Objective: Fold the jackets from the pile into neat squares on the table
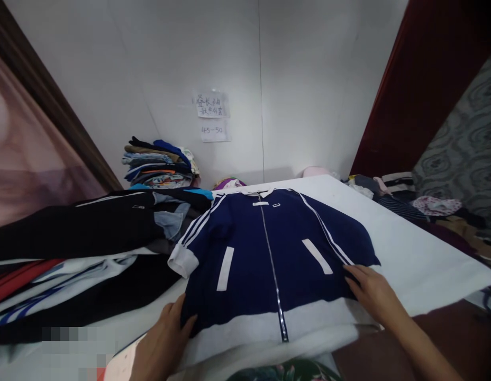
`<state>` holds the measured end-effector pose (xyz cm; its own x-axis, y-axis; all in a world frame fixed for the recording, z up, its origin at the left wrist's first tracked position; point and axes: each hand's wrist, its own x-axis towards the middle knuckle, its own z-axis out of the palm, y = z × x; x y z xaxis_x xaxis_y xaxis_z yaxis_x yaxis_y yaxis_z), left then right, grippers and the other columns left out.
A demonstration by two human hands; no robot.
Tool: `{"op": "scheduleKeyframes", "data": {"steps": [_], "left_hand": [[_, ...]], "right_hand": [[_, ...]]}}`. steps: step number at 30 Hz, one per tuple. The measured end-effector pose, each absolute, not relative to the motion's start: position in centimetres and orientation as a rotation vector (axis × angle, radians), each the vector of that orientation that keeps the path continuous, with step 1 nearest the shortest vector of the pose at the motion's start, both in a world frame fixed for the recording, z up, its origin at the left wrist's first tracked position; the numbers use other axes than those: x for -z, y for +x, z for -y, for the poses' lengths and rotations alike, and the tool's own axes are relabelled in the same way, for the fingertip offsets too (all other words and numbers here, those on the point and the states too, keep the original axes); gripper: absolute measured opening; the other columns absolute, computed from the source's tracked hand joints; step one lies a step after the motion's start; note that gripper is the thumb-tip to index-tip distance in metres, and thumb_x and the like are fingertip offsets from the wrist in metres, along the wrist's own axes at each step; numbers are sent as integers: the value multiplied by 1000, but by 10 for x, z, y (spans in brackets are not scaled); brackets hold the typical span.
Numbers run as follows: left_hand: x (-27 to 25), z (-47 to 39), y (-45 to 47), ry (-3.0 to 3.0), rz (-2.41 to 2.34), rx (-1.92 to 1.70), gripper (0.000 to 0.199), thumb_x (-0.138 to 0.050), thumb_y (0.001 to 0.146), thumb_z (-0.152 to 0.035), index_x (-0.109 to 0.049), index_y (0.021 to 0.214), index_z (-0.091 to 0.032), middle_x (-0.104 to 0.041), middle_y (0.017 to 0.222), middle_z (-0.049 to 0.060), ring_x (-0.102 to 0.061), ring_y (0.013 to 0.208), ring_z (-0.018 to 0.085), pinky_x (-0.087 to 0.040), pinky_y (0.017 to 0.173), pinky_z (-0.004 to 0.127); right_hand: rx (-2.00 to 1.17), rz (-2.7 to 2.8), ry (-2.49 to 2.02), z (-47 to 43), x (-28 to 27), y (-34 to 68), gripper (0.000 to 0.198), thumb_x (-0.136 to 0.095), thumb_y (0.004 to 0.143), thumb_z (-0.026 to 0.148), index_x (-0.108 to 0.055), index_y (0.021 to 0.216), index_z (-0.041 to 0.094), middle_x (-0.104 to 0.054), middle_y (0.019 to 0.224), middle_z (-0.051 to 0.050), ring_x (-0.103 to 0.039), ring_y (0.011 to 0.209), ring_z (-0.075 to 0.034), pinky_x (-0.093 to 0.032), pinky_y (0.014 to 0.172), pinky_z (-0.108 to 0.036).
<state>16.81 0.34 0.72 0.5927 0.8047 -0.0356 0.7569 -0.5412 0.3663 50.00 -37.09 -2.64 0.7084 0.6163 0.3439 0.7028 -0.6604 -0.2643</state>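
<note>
A navy blue zip-up jacket (245, 243) lies spread front side up, its collar away from me. It has a white hem, white pocket trims and white stripes along the sleeves. My left hand (166, 330) grips its left edge just above the hem, thumb on top of the cloth. On the other side, my right hand (370, 291) is closed on the cloth near the lower end of the right-hand sleeve, whose cuff is hidden. The left-hand sleeve is bent, with its white cuff (184, 260) showing.
Dark garments (98, 227) are heaped at the left, with a folded clothes stack (160, 164) behind. More clothes (412, 201) lie at the right, beyond the white tabletop (412, 259). Two handwritten paper notes (214, 116) hang on the back wall (309, 79).
</note>
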Motion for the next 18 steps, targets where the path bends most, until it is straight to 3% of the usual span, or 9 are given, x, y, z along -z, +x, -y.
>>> {"op": "scheduleKeyframes", "data": {"steps": [6,9,13,18], "left_hand": [[-26,-7,222,2774,-902,-400,47,-51,80,-39,-58,121,-18,-56,132,13,-52,122,28,-39,104,43],[-22,-9,252,2804,-747,-306,47,-54,82,-37,-56,125,-18,-51,138,13,-47,127,27,-37,105,43],[-4,-20,270,2878,-842,-149,51,-53,84,-43,-55,126,-14,-47,141,20,-41,131,33,-32,105,52],[0,-28,278,2894,-965,-61,45,-47,88,-47,-61,114,-13,-57,128,19,-50,121,32,-40,96,47]], "right_hand": [[283,1407,-2184,296,-13,492,38,-42,93,35,-58,125,24,-50,139,-8,-44,130,-24,-39,107,-43],[225,1473,-2220,270,-1,509,44,-44,92,40,-54,131,24,-41,147,-9,-33,138,-26,-32,110,-49],[116,1325,-2505,264,42,546,50,-46,88,48,-53,131,25,-45,143,-11,-35,136,-32,-32,105,-60],[137,1285,-2571,272,81,566,53,-40,88,50,-48,136,27,-43,146,-9,-35,137,-29,-31,106,-56]]}}
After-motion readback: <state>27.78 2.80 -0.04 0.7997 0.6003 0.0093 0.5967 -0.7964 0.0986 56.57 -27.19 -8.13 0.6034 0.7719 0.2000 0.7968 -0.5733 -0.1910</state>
